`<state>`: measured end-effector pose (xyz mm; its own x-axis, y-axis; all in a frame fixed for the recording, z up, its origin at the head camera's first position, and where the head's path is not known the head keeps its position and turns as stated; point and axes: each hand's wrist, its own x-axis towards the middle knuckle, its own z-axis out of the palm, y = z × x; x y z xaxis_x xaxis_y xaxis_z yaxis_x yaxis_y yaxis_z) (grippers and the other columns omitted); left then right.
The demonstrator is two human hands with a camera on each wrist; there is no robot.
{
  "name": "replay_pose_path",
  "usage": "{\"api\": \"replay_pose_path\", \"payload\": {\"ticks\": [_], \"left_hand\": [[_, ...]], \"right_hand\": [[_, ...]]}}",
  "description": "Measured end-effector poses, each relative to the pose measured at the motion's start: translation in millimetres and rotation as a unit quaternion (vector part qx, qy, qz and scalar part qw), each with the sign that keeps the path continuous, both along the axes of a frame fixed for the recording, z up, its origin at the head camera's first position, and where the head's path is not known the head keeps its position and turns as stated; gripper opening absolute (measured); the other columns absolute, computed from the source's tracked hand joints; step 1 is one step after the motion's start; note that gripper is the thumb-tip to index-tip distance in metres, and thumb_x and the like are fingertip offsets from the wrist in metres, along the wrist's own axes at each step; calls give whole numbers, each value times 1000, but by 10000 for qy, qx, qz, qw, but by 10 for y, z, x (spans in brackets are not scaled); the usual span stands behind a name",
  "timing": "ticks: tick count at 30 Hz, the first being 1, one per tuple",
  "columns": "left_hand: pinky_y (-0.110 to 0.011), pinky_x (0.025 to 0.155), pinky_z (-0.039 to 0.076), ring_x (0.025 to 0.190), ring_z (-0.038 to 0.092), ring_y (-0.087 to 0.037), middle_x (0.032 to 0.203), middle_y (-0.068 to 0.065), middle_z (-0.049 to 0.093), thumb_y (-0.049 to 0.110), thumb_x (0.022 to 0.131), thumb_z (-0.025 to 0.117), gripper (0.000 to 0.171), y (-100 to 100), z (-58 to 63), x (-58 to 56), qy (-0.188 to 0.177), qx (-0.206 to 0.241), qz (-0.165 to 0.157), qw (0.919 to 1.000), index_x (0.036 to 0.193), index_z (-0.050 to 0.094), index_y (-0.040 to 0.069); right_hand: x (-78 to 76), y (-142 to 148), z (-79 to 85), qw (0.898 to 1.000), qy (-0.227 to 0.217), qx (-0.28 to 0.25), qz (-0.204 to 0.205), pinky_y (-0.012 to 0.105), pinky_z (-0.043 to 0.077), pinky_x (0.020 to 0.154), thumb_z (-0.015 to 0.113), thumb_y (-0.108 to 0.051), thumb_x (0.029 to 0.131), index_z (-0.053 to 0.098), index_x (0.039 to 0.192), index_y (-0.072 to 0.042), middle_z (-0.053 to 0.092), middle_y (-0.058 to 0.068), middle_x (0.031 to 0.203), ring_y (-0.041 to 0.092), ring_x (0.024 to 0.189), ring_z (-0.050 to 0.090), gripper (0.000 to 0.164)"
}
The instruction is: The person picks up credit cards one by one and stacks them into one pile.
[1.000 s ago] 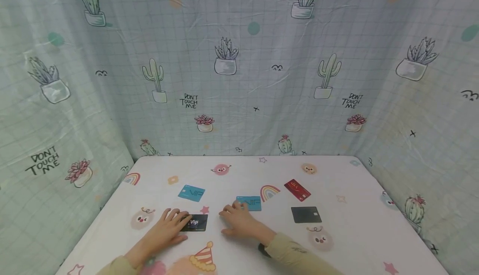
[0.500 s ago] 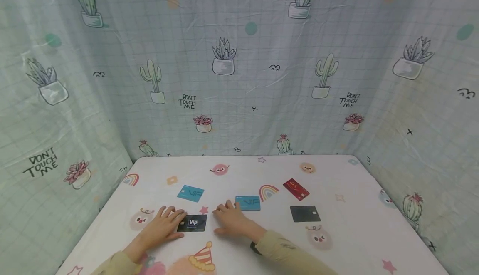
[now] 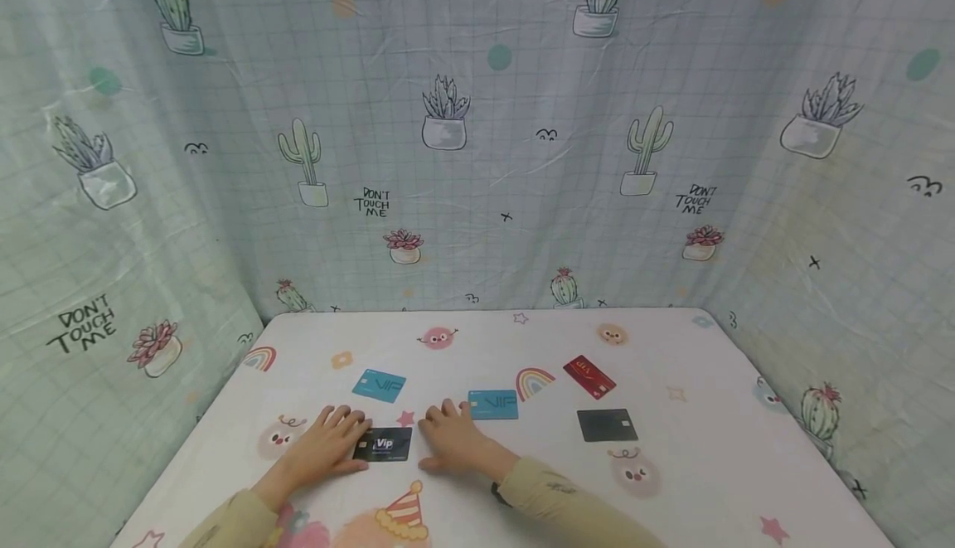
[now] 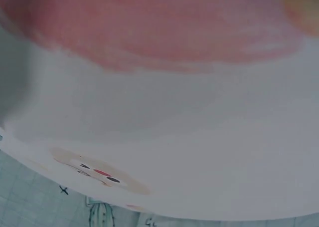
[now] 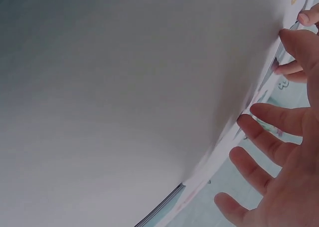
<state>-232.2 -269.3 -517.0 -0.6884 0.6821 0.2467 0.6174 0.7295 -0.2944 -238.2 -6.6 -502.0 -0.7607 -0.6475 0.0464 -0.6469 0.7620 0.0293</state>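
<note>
A black Vip card (image 3: 383,444) lies flat on the table in front of me. My left hand (image 3: 324,448) rests at its left end, with fingers and thumb by the two left corners. Just beyond its right edge is my right hand (image 3: 455,442), a small gap from the card. In the right wrist view the right hand (image 5: 284,152) has spread, loosely bent fingers holding nothing; parts of another hand (image 5: 310,16) show at the upper right. Close to the right fingertips lies a blue VIP card (image 3: 494,404). The left wrist view shows neither hand nor cards.
A second blue VIP card (image 3: 379,385) lies beyond my left hand. To the right are a red card (image 3: 589,376) and a plain black card (image 3: 608,425). The white patterned table (image 3: 694,482) meets a cactus-print curtain (image 3: 477,175) at the back and sides.
My right hand has shifted left, off the blue card and closer to the black Vip card. The left fingers have drawn back from the Vip card's face to its left end.
</note>
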Motion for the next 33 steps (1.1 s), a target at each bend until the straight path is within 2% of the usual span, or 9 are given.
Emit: {"api": "replay_pose_path", "payload": {"ticks": [8, 16, 27, 33], "left_hand": [[-49, 90, 38, 102, 49, -26, 109, -6, 56, 61, 79, 47, 64, 12, 29, -40, 109, -10, -152, 9998, 116, 57, 10], [-49, 92, 38, 106, 49, -26, 113, -7, 56, 62, 82, 42, 63, 26, 17, -59, -102, -124, 39, 9999, 119, 55, 12], [-47, 90, 39, 105, 48, -26, 114, -8, 53, 60, 83, 42, 57, 27, -29, -43, -219, -52, 50, 9997, 117, 53, 16], [-47, 91, 39, 107, 47, -27, 116, -8, 51, 59, 84, 41, 57, 36, -28, -21, -371, -91, 142, 9992, 119, 51, 16]], "right_hand": [[-19, -57, 5, 10000, 11, 80, 1, 44, 35, 91, 55, -61, 75, 50, 123, -21, 48, -3, 115, 15, 101, 38, 63], [-48, -126, 20, 9997, 73, 223, -89, 47, 36, 95, 55, -63, 73, 50, 125, -21, 48, -1, 114, 17, 104, 39, 66], [-56, -243, -27, 9993, 88, 300, -228, 47, 35, 95, 54, -62, 74, 48, 125, -22, 48, 1, 117, 18, 107, 40, 65], [-47, -288, -30, 9987, 300, 371, -174, 45, 37, 93, 54, -61, 76, 50, 121, -21, 49, 1, 114, 18, 105, 41, 60]]}}
